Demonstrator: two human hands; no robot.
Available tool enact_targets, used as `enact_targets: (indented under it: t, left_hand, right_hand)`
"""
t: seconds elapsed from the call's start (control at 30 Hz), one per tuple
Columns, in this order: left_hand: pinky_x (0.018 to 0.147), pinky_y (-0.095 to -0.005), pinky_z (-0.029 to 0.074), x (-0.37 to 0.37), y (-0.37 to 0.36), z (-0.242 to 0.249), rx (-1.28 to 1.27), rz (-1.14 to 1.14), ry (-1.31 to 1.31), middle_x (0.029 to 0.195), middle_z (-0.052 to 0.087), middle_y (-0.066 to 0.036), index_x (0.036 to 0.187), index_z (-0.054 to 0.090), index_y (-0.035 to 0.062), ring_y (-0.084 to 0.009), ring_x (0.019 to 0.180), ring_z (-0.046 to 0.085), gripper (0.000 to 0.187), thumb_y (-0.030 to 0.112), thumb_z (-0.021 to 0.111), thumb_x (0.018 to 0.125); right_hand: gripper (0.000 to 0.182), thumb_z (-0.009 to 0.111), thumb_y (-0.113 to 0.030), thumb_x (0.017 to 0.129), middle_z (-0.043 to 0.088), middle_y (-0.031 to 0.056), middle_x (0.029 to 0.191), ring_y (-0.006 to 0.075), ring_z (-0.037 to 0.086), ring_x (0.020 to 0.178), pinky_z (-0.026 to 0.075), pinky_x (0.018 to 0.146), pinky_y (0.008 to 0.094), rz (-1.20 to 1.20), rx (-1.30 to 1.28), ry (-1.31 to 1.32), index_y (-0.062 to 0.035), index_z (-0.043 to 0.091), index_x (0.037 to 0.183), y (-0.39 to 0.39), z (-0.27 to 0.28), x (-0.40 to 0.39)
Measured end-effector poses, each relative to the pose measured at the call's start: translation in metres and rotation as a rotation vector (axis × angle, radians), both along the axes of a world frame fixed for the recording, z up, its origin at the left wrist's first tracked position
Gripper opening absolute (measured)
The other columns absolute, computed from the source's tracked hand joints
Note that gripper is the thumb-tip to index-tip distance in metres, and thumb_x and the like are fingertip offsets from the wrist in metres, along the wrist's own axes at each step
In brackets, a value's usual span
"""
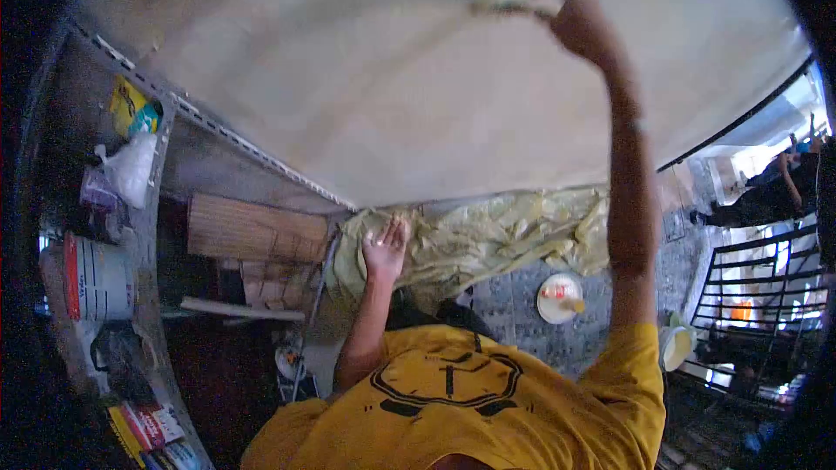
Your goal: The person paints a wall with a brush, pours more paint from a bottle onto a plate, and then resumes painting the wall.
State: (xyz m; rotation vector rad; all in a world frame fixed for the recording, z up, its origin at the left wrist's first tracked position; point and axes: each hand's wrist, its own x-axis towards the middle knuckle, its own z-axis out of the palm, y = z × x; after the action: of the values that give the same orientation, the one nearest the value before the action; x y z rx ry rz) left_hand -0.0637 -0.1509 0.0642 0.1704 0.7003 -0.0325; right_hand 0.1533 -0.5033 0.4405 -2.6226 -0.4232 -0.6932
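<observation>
Mustard tee (544, 387) nearest cam; L hand (386, 250) low, opened out, nothing seen in it, by crumpled sheeting (522, 235); thin tool (503, 7) (blurred, type unclear) up-right, long axis approx. sideways against pale wall (348, 87), R end pinched by R hand (575, 24), the nearer.

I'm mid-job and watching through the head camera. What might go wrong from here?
1. The right hand reaches high with what looks like a thin tool, blurred here; it could slip or scuff the pale wall.
2. The crumpled sheet at the wall's foot could snag a step.
3. The white round tub, or perhaps lid, is on the floor near that sheet; a stray foot might knock it.
</observation>
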Motion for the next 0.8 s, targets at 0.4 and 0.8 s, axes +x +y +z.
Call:
enact_targets:
  t: [0.4, 0.8]
  left_hand:
    - [0.101, -0.0407, 0.043, -0.032, 0.049, -0.046, 0.025, 0.109, -0.006, 0.138, 0.044, -0.018, 0.135, 0.037, -0.0059, -0.0309, 0.125, 0.046, 0.061, 0.043, 0.035, 0.097]
    - [0.106, -0.0384, 0.037, -0.036, 0.05, -0.036, 0.051, 0.097, -0.032, 0.141, 0.044, -0.015, 0.137, 0.037, -0.0046, -0.0275, 0.13, 0.042, 0.061, 0.04, 0.037, 0.096]
  right_hand:
    - [0.009, 0.06, -0.01, 0.087, 0.039, 0.0053, 0.052, 0.0112, 0.035, 0.046, 0.028, 0.044, 0.0333, -0.137, 0.184, -0.499, -0.0043, 0.056, 0.094, 0.09, 0.058, -0.062]
    - [0.019, 0.052, -0.013, 0.091, 0.058, 0.0193, 0.078, 0.0407, 0.056, 0.069, 0.044, 0.061, 0.049, -0.044, 0.38, -0.175, -0.0022, 0.053, 0.107, 0.149, -0.222, 0.0]
